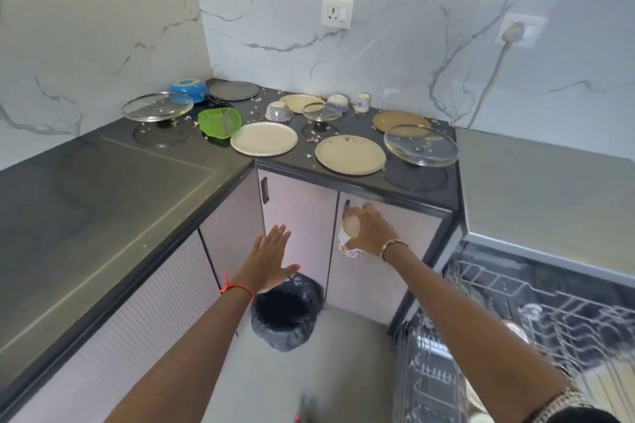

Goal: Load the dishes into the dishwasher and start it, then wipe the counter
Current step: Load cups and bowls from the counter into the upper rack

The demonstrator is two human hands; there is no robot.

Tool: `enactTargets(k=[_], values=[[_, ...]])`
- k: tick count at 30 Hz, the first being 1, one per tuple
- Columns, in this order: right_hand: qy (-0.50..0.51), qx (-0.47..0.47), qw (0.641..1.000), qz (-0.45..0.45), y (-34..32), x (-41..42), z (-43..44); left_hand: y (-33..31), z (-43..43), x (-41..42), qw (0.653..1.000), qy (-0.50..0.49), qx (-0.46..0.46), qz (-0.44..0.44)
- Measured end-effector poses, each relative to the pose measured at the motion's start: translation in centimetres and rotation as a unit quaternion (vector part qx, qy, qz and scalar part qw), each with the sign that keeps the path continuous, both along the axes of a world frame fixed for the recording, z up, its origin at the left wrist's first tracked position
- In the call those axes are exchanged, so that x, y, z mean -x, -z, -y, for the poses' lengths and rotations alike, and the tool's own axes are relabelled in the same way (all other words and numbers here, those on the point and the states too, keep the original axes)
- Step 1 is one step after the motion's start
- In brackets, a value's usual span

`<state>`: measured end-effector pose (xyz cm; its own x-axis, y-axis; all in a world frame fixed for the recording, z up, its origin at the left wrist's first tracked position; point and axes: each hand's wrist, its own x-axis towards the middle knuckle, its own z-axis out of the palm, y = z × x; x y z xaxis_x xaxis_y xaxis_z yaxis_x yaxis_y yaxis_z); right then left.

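Right hand [371,232] grips a small patterned bowl [350,230], fingers curled over its rim and its mouth tipped toward us. It is held in front of the cabinet door [388,271], just under the desk [137,189] edge. Left hand [271,261] is open, fingers straight, holding nothing, above the bin [285,316] with the black liner. The bowl sits up and right of the bin mouth, not over it. The dishwasher is open at near right with its rack [536,302] pulled out. The rack is blurred, so we cannot tell which slots are free.

Step as we read it: empty the bowl, then rack it. We can't tell if the bowl holds scraps; the inside looks pale, maybe clean. If it does, bring it left and down over the bin mouth before tipping, so nothing hits the floor. Then swing it right and set it mouth down and tilted between the tines, not flat, so water drains. Keep the rim grip firm, since the glaze is likely slick. The free left hand can steady the rack or fetch the next piece.

On the far desk we see a white plate [264,139], a cream plate [350,154], a big glass lid [421,146], a green strainer [220,122] and a blue pan [188,89], with crumbs scattered around them. Loading looks barely begun to us, and the wipe comes last.
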<state>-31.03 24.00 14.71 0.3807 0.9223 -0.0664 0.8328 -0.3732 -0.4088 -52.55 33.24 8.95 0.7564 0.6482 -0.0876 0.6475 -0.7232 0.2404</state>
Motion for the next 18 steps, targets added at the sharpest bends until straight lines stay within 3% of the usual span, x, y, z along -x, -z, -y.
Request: enactTargets(k=[9, 18], values=[[0.027, 0.050, 0.998, 0.001, 2.6, 3.5, 12.9, 1.9, 10.8, 2.2, 0.999, 0.037, 0.020, 0.008], [0.084, 0.079, 0.993, -0.018, 4.7, 2.4, 22.0, 3.0, 17.8, -1.5, 0.994, 0.103, 0.045, 0.011]])
